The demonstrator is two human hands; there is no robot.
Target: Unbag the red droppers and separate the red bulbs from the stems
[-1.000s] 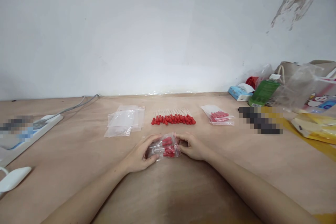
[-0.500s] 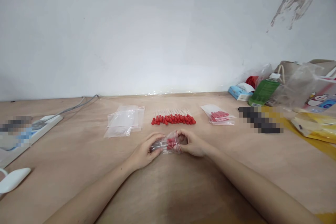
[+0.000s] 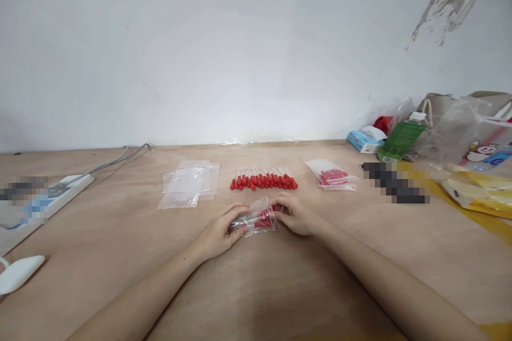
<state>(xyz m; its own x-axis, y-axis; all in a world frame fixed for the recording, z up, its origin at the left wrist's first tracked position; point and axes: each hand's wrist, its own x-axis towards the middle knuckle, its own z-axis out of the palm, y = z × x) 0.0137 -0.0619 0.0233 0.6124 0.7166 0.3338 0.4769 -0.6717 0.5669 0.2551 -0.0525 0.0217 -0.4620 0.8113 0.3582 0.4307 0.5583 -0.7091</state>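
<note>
The left hand (image 3: 222, 230) holds one end of the clear bag (image 3: 250, 220) between thumb and fingers, much as half a second ago; the right hand (image 3: 295, 215), now slightly higher, touches the bag's opposite edge (whether it pinches, I cannot tell); the bag, red tips (image 3: 264, 218) inside, sits between both hands, nearer than the red-tipped sticks (image 3: 264, 181).
</note>
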